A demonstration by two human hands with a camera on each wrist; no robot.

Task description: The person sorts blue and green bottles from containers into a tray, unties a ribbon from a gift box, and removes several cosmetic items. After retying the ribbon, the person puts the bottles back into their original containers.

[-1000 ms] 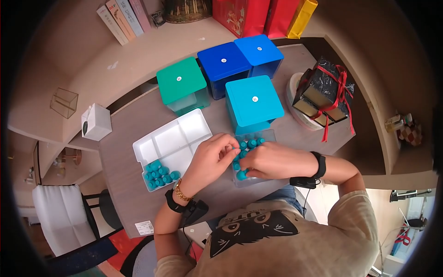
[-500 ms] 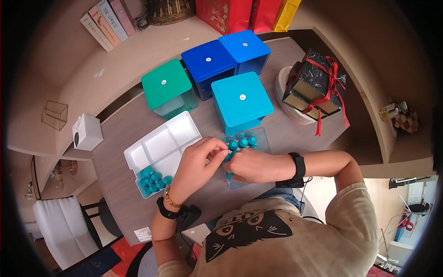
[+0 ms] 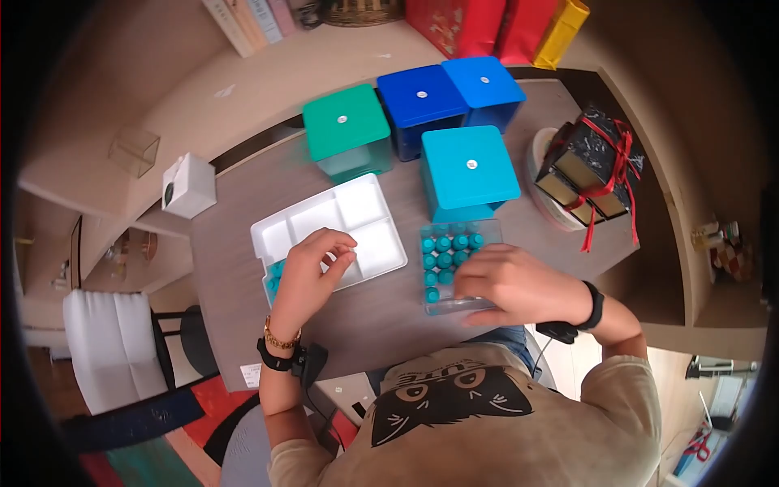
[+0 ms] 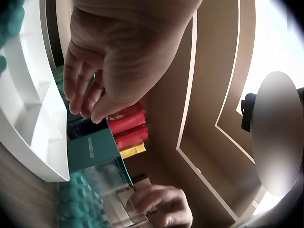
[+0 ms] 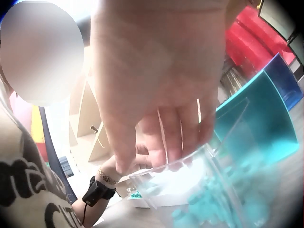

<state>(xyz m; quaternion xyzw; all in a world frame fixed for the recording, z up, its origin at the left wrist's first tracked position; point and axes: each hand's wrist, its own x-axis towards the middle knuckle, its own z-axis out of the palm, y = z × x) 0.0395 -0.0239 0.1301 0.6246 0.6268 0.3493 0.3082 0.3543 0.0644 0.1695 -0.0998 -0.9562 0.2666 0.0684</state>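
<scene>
My left hand (image 3: 312,272) hangs over the white compartment tray (image 3: 380,250), its fingers loosely bent with nothing between them. Part of that tray's small teal bottles (image 3: 276,272) shows behind the wrist. Over the near right side of a clear plastic box (image 3: 440,308) hovers my right hand (image 3: 515,284). Its relaxed fingers (image 5: 168,137) reach down at the box's rim in the right wrist view and hold nothing visible. More teal bottles (image 3: 443,260) stand upright in rows inside the box; the right hand covers some of them.
Behind the clear box stands a turquoise-lidded bin (image 3: 471,166). Green (image 3: 345,122), dark blue (image 3: 422,93) and lighter blue (image 3: 484,81) lidded bins line the table's back. Black boxes with red ribbon (image 3: 591,166) stand at the right, a white box (image 3: 189,185) at the left.
My left hand has moved left, from beside the clear box to over the white tray. The right hand has drawn toward the box's right side, uncovering more bottles. The head view has shifted.
</scene>
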